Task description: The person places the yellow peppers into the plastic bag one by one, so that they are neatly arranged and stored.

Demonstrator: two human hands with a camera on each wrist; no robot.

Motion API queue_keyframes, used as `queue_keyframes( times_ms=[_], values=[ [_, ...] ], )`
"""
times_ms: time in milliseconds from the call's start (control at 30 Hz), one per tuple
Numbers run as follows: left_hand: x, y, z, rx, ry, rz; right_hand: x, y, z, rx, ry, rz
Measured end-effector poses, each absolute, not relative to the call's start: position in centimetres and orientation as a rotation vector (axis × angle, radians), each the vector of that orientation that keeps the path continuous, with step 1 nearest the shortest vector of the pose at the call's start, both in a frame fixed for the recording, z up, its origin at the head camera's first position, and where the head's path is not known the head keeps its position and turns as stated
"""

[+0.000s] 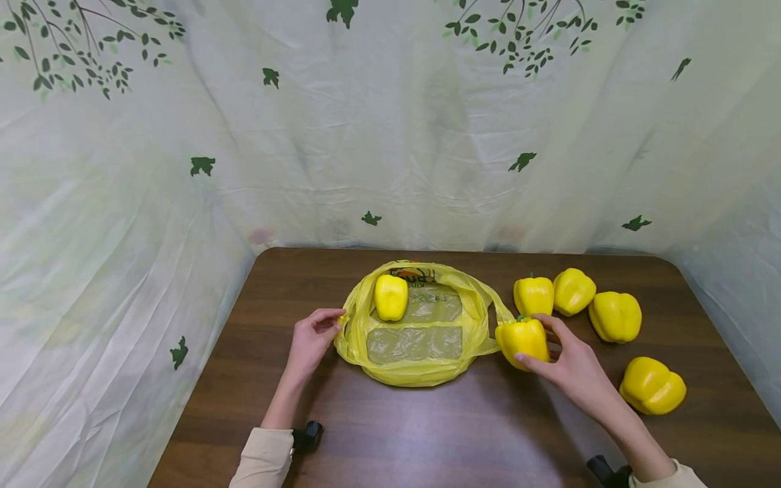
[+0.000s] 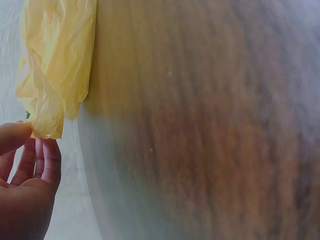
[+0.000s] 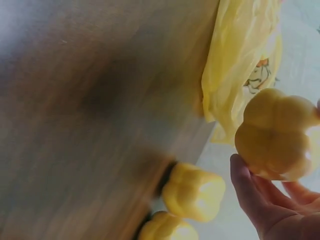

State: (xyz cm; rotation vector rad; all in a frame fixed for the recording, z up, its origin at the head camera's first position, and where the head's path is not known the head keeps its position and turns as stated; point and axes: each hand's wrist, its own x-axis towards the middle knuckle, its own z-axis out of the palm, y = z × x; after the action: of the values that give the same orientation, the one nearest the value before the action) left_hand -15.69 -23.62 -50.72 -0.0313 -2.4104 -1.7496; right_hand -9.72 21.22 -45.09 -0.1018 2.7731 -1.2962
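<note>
A yellow plastic bag (image 1: 421,375) lies with its mouth spread wide on the table, one yellow bell pepper (image 1: 391,297) inside toward the back left. My left hand (image 1: 312,341) pinches the bag's left edge between thumb and fingers; the left wrist view shows the pinched plastic (image 2: 47,117) too. In my right hand (image 1: 570,366) is another yellow bell pepper (image 1: 523,341), gripped between thumb and fingers. That pepper overlaps the bag's right handle in the head view, and its lobed underside faces the right wrist camera.
Three yellow bell peppers stand at the back right, among them a left one (image 1: 533,296), a middle one (image 1: 574,292) and a right one (image 1: 615,316). Another pepper (image 1: 653,385) lies nearer, right of my right forearm. A leaf-patterned cloth (image 1: 390,135) hangs behind the brown wooden table (image 1: 390,434).
</note>
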Motion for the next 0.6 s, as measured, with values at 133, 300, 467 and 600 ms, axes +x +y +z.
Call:
queue_keyframes(
  times_ms=[133, 300, 467, 600],
  values=[
    [-15.7, -23.6, -50.6, -0.04, -2.411, -1.752, -10.3, 20.8, -44.9, -0.157, 2.773, -1.267],
    [-15.7, -23.7, -50.7, -0.047, -2.403, -1.745, -11.1, 19.9, -44.9, -0.225, 2.763, -1.262],
    [-15.7, -23.5, -50.7, -0.047, -2.409, -1.75, -11.9, 18.9, -45.1, -0.282, 2.737, -1.308],
    [-15.3, -23.2, -49.7, -0.062, -2.41, -1.768, -12.5, 18.2, -45.1, -0.326, 2.706, -1.354]
  ],
)
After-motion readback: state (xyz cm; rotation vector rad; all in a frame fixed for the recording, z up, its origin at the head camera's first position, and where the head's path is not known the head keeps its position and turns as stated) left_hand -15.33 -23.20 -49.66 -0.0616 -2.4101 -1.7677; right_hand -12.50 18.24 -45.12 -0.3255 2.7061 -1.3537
